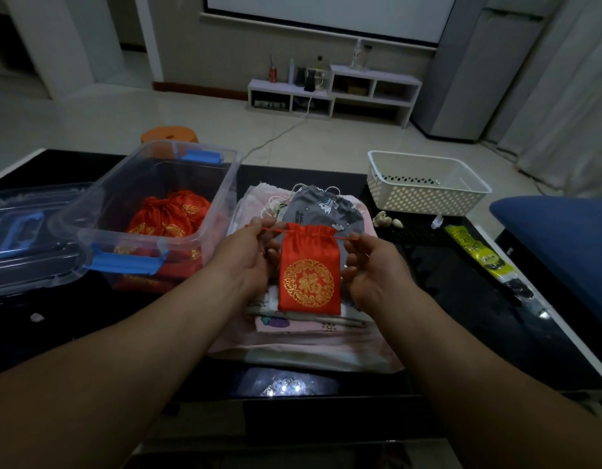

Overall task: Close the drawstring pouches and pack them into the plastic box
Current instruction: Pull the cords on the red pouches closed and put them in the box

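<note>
A red satin drawstring pouch point(309, 272) with a gold round emblem hangs between my hands above a pile of cloth pouches. My left hand point(248, 255) pinches the red cord on the pouch's left side. On the right side, my right hand point(370, 265) pinches the other cord end. The cords are stretched sideways and the pouch mouth is gathered. A clear plastic box point(89, 231) with blue latches stands to the left, tilted up at the near end, and holds several red pouches point(171, 214).
Under the red pouch lie a grey printed pouch point(321, 208) and pink and white pouches point(309, 346) on the black glossy table point(462, 299). The box's clear lid point(18, 238) lies far left. A white perforated basket point(424, 184) stands at the right rear, a yellow-green packet point(478, 255) beside it.
</note>
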